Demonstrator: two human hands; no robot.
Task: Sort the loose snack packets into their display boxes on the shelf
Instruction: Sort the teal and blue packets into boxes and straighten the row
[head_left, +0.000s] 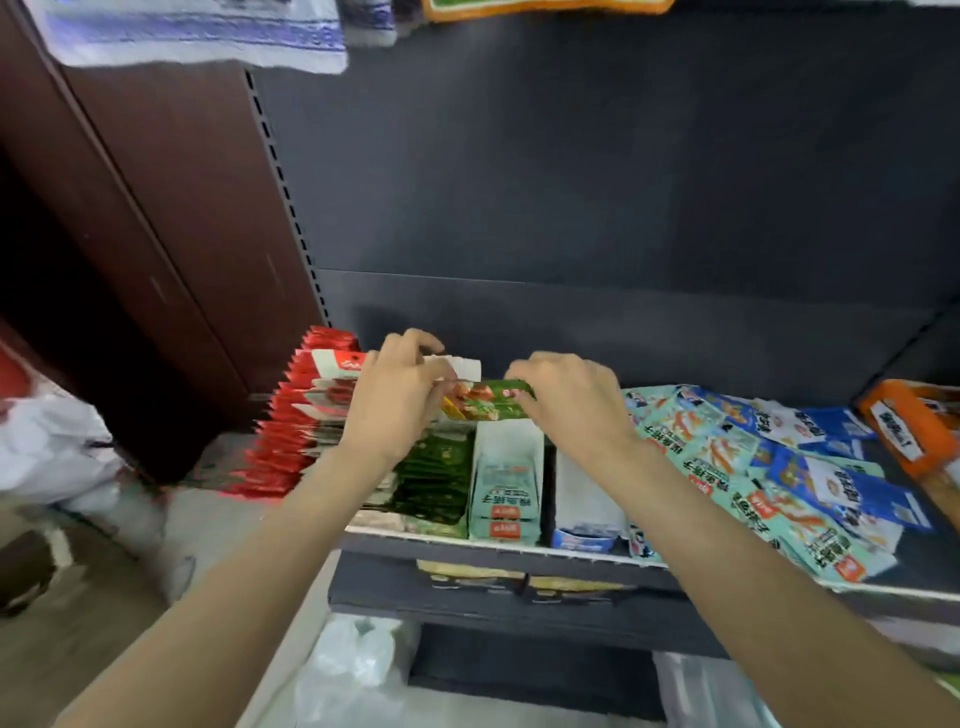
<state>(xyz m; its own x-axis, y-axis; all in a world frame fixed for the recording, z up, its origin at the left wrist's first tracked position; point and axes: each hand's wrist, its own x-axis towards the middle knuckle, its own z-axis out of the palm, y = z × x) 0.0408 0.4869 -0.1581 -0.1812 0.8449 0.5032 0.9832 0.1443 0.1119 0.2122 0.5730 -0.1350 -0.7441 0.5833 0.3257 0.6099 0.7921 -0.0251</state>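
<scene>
My left hand (397, 392) and my right hand (569, 402) both grip a green snack packet (488, 400), held flat between them above the shelf's boxes. Below it stands a display box of dark green packets (434, 478). To its right is a pale teal display box (506, 480), then a white box with a blue front (587, 499). A row of red packets (293, 415) stands at the left end. Loose teal packets (727, 467) and blue-and-white packets (852, 493) lie heaped on the right of the shelf.
The dark shelf (519, 558) has a grey back panel. An orange box (906, 426) sits at the far right. A brown cabinet (156, 234) stands on the left, with white plastic bags (47, 447) on the floor and another bag (353, 670) below the shelf.
</scene>
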